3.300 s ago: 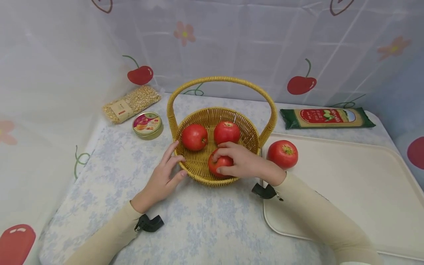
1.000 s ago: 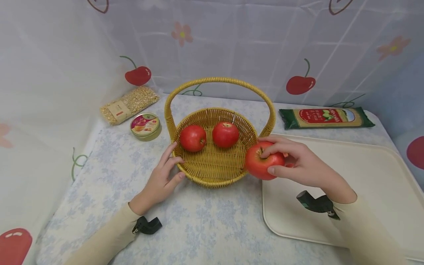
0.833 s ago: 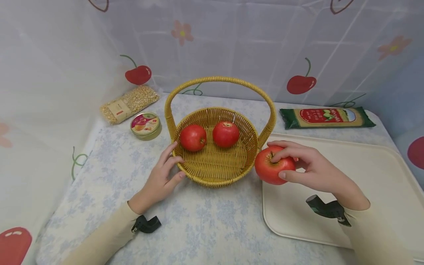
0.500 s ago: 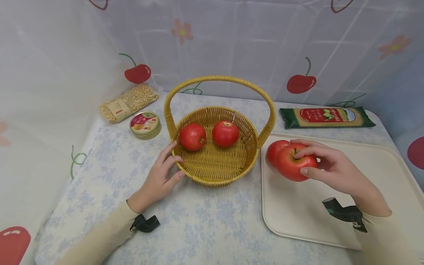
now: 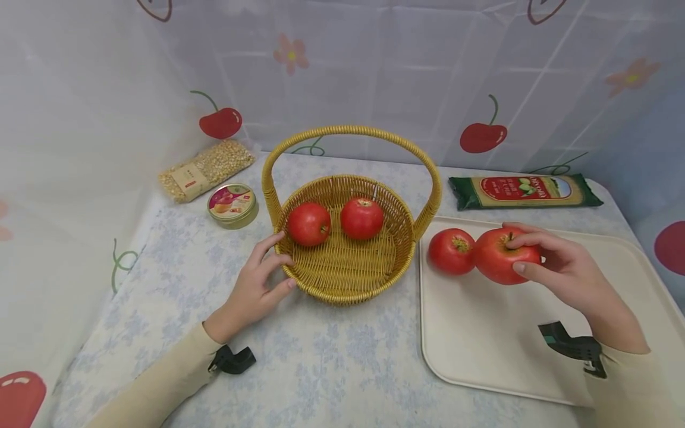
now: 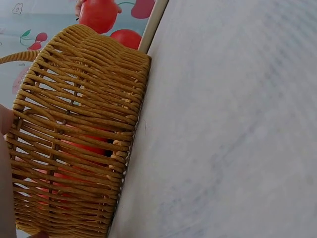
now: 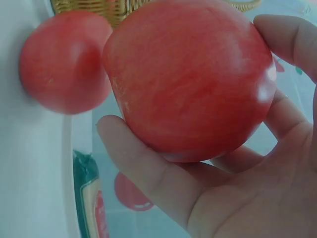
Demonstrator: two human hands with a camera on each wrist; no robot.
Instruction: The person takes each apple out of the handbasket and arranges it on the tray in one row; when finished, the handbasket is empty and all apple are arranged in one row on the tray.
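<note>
My right hand [image 5: 567, 267] holds a red apple [image 5: 503, 255], thumb and fingers curled round it, just above the white tray [image 5: 497, 339]. Beside it, a second apple [image 5: 451, 251] sits at the tray's left end; the right wrist view shows that apple [image 7: 67, 62] too. In the middle of the table stands a woven yellow basket [image 5: 348, 291] with a tall handle. Inside it lie two more apples, one on the left [image 5: 308, 224] and one further right [image 5: 362, 219]. My left hand [image 5: 257, 291] rests on the basket's left rim with loosely spread fingers.
A bag of corn kernels [image 5: 209, 169] lies at the back left, with a round tin [image 5: 232, 205] in front of it. Behind the tray is a green-ended food packet [image 5: 524, 191]. A patterned curtain [image 5: 364, 65] hangs along the back.
My right hand has taken one apple out of the basket and carried it right, past the apple on the tray. The left hand has stayed at the basket's rim.
</note>
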